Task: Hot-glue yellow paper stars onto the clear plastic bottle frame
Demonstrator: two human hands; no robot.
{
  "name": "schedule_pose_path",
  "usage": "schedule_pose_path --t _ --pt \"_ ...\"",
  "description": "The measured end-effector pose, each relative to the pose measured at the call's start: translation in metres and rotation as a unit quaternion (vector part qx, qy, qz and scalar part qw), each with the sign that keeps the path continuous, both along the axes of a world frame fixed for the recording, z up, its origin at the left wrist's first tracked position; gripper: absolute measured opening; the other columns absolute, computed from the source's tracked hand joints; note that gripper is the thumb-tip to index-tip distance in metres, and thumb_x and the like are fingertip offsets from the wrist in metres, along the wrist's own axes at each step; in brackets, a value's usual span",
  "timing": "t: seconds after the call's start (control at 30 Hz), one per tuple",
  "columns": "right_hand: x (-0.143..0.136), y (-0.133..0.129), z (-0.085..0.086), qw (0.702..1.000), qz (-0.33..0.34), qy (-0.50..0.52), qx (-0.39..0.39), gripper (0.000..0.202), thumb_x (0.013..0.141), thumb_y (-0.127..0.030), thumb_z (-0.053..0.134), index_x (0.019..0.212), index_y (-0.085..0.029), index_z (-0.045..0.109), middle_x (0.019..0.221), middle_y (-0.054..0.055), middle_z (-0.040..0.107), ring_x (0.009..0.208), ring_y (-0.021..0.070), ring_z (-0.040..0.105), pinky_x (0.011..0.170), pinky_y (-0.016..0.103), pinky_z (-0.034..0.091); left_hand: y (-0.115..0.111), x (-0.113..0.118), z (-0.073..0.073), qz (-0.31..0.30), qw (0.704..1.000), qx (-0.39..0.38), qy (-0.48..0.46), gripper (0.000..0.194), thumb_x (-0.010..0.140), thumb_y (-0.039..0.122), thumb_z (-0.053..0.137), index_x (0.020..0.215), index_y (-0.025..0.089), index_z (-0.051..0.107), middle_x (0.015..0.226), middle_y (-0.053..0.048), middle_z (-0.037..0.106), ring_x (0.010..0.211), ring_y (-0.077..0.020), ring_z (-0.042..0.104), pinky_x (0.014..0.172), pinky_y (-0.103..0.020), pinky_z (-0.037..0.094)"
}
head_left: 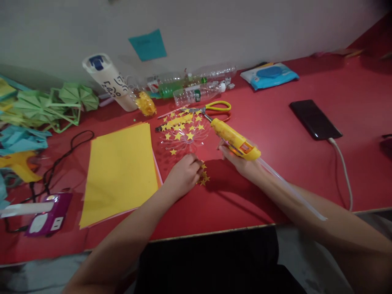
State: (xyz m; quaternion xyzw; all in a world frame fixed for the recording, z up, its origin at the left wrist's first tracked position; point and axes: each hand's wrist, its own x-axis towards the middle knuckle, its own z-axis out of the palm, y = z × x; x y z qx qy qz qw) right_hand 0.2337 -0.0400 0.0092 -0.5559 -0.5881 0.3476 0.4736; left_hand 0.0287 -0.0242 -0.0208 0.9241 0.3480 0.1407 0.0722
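Observation:
My right hand (pixel 235 158) is wrapped round a yellow hot glue gun (pixel 229 132), whose nozzle points up and left. A long clear glue stick (pixel 290 188) sticks out of its back end. Curled fingers hide whatever my left hand (pixel 185 173) pinches beside a small cluster of yellow stars (pixel 204 177). Just beyond it, a flower-shaped piece of clear plastic (pixel 190 142) lies under and among several more yellow stars (pixel 178 136). Behind these are a yellow-handled cutter (pixel 180 120) and scissors with looped yellow and red handles (pixel 219 107).
Yellow paper sheets (pixel 121 171) lie left of my hand. Clear plastic bottles (pixel 199 94), a tumbler (pixel 112 83) and a wipes pack (pixel 269 76) line the wall. A phone (pixel 315 119) with a cable is at right. A purple power strip (pixel 49 214) and another yellow gun (pixel 20 165) are left.

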Motion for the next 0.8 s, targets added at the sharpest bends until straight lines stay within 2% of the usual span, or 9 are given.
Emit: schedule_pose_path --t 0.27,0.47,0.57,0.67,0.8 --pt "-0.001 -0.001 -0.001 1.0 0.002 0.011 -0.002 0.035 0.077 -0.058 0.06 0.071 -0.024 0.056 0.059 -0.002 0.053 0.057 0.0148 0.049 0.057 0.031 0.04 -0.006 0.018 0.012 -0.013 0.987 0.048 0.151 0.021 0.093 0.013 0.048 0.084 0.008 0.066 0.089 -0.014 0.065 0.079 -0.022 0.061 0.072 -0.035 0.051" --pt "0.0 -0.001 -0.001 1.0 0.002 0.018 -0.004 0.035 0.076 -0.058 0.063 0.071 -0.024 0.057 0.061 -0.002 0.054 0.058 0.0147 0.05 0.058 0.03 0.041 -0.008 0.025 0.022 -0.026 0.98 0.043 0.19 0.02 0.089 0.004 0.045 0.087 0.008 0.065 0.088 -0.015 0.063 0.082 -0.0228 0.061 0.07 -0.034 0.051" --pt "-0.001 0.0 -0.001 1.0 -0.004 0.02 0.002 0.036 0.075 -0.059 0.063 0.07 -0.024 0.056 0.06 -0.002 0.053 0.058 0.0147 0.049 0.057 0.03 0.041 -0.008 0.023 0.019 -0.021 0.983 0.041 0.176 0.021 0.09 0.005 0.044 0.086 0.008 0.065 0.088 -0.015 0.063 0.08 -0.0225 0.061 0.071 -0.035 0.052" --pt "0.0 0.0 -0.002 1.0 -0.008 0.017 0.007 0.035 0.076 -0.058 0.062 0.07 -0.025 0.056 0.059 -0.002 0.053 0.057 0.0147 0.049 0.058 0.031 0.041 -0.006 0.016 0.013 0.001 0.993 0.012 0.115 0.02 0.092 0.009 0.046 0.087 0.009 0.065 0.091 -0.014 0.064 0.083 -0.0211 0.061 0.076 -0.035 0.053" --pt "0.0 0.0 -0.002 1.0 -0.005 0.019 0.011 0.033 0.077 -0.056 0.061 0.071 -0.024 0.057 0.06 -0.002 0.054 0.057 0.0148 0.05 0.059 0.031 0.042 0.003 0.006 0.005 0.017 0.999 -0.05 0.003 0.02 0.088 0.011 0.056 0.105 0.01 0.066 0.1 -0.011 0.064 0.094 -0.0196 0.062 0.086 -0.034 0.052"
